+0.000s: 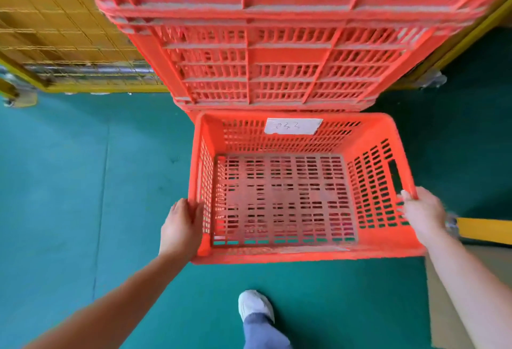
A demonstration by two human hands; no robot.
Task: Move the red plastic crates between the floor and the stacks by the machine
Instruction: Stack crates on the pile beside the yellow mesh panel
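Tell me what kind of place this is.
Probably a factory or warehouse floor: a tall stack of red crates behind the held crate, green coated floor, yellow mesh guarding.

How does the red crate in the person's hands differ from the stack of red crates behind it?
The held crate is single, its empty inside open to view; the stack of crates shows only outer walls, one crate upon another. The held crate bears a white label; the stack shows none. The left hand and right hand hold the crate, not the stack. Both are red slotted plastic.
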